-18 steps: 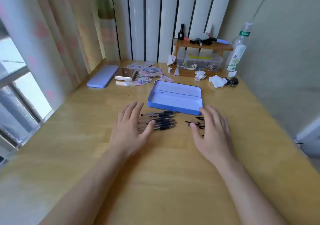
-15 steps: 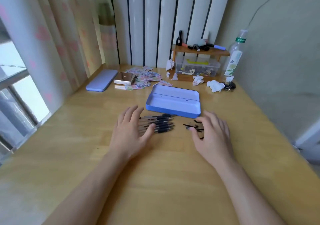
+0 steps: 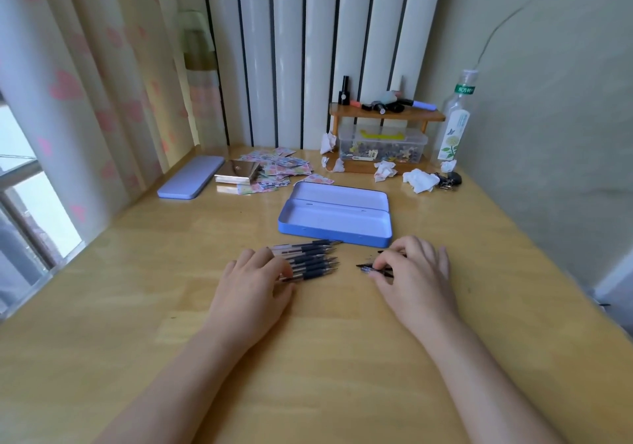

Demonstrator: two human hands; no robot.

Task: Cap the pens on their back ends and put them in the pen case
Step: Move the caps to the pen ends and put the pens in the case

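Several uncapped black-grip pens (image 3: 313, 260) lie side by side on the wooden desk, tips pointing right, just in front of the open blue pen case (image 3: 332, 233), which holds nothing. My left hand (image 3: 251, 287) rests on the pens' left ends with its fingers curled and its thumb against the nearest pen. A small heap of black pen caps (image 3: 366, 267) lies to the right of the pens. My right hand (image 3: 416, 274) covers most of the caps, and its fingertips pinch one of them.
A closed lilac case (image 3: 190, 181), a small metallic box (image 3: 236, 173) and scattered stickers (image 3: 284, 168) lie at the back left. A wooden shelf (image 3: 385, 111) over a clear plastic box (image 3: 382, 145), crumpled tissues (image 3: 419, 180) and a bottle (image 3: 455, 121) stand at the back right.
Both hands were lying flat with fingers spread; now their fingers have curled, the left onto the pens, the right onto the caps. The camera tilted slightly downward.
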